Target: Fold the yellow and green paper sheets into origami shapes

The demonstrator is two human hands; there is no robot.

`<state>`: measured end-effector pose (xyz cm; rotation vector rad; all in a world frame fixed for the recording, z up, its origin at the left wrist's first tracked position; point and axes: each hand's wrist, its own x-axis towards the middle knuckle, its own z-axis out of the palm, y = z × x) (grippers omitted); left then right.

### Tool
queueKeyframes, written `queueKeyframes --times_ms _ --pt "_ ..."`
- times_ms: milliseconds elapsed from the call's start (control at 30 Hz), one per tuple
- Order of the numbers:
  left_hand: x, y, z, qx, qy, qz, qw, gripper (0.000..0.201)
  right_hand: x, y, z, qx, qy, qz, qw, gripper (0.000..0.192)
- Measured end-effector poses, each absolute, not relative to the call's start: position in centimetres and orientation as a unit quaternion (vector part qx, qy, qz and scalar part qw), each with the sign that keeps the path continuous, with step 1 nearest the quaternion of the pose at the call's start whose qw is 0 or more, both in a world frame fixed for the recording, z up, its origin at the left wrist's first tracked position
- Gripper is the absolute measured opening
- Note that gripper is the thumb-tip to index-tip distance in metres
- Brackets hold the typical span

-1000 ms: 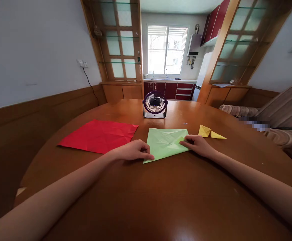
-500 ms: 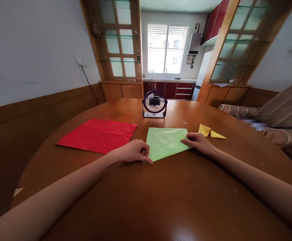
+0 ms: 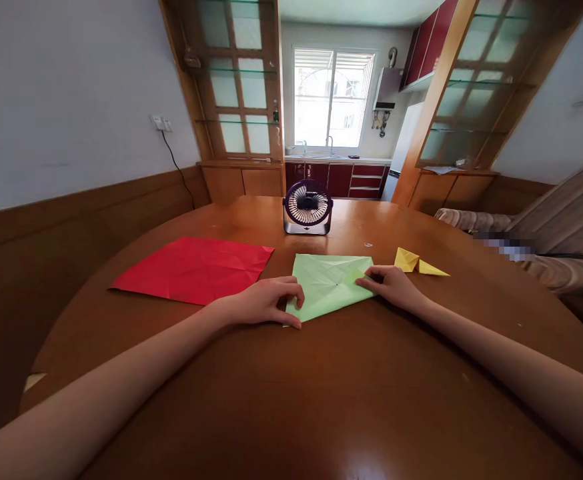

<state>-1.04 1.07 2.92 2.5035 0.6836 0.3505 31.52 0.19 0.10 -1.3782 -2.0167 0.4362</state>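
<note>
A creased sheet of light green paper (image 3: pixel 321 287) lies on the table, its near edge folded and slanting up to the right. At its lower left corner rests my left hand (image 3: pixel 271 301), thumb and bent fingers apart, fingertips touching the paper. My right hand (image 3: pixel 390 285) pinches the right corner, which is turned inward over the sheet; its thumb and fingers hide part of that edge. Just beyond the right hand sits a folded yellow paper piece (image 3: pixel 407 260) with a pointed end.
To the left lies a creased red paper sheet (image 3: pixel 191 270), close to my left forearm. A small purple desk fan (image 3: pixel 307 207) stands beyond the green paper on the round wooden table (image 3: pixel 321 400). A striped sofa (image 3: pixel 566 213) is at the right.
My left fingers have spread apart from a more curled pose at the lower left corner. My right hand has moved slightly left, carrying the paper's corner further inward.
</note>
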Motion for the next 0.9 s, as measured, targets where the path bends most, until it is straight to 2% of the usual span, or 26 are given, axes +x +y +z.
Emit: queueKeyframes --times_ms 133,300,400,667,900 --pt "-1.1 1.1 2.7 0.931 0.221 0.143 0.252 0.046 31.6 0.2 0.0 -0.524 -0.773 0.157 0.323 0.044" --pt "-1.0 0.6 3.1 0.934 0.185 0.126 0.279 0.029 31.4 0.1 0.2 -0.529 -0.778 0.131 0.313 0.044" --pt "-0.8 0.4 3.4 0.933 0.186 0.113 0.285 0.026 31.2 0.1 0.4 -0.535 -0.778 0.117 0.310 0.043" --pt "-0.8 0.2 3.7 0.947 0.181 0.098 0.245 0.028 31.3 0.4 0.2 -0.532 -0.779 0.117 0.310 0.043" --pt "-0.6 -0.5 4.0 0.957 0.161 0.123 0.206 0.022 31.4 0.3 0.2 -0.530 -0.781 0.123 0.305 0.042"
